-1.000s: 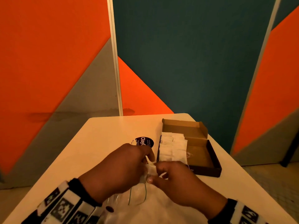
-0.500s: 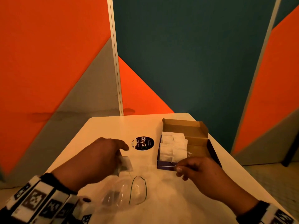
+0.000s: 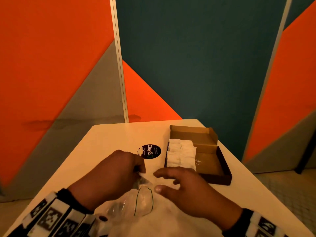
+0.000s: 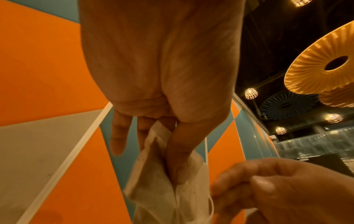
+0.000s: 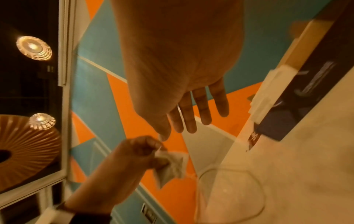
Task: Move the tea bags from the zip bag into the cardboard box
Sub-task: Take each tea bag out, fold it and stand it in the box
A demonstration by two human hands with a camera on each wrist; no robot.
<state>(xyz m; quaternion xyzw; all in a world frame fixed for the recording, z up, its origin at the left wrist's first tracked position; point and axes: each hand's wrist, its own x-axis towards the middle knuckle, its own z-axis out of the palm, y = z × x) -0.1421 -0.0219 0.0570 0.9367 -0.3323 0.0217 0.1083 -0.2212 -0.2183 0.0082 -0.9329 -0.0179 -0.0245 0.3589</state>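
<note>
My left hand point(image 3: 119, 170) pinches a white tea bag point(image 4: 162, 181) between thumb and fingers, just above the mouth of the clear zip bag point(image 3: 136, 202) that lies flat on the table near me. The same tea bag point(image 5: 170, 165) shows crumpled in the right wrist view. My right hand point(image 3: 184, 183) hovers beside it with fingers spread and straight, holding nothing. The open cardboard box point(image 3: 220, 168) stands to the right, with several white tea bags point(image 3: 181, 154) stacked along its left side.
A round black sticker point(image 3: 151, 151) lies on the white table point(image 3: 109, 142) left of the box. Orange, teal and grey wall panels stand behind the table. The table's right edge runs close to the box.
My right hand let go of the tea bag's string and came back left toward the left hand. The left hand moved right, still pinching the tea bag.
</note>
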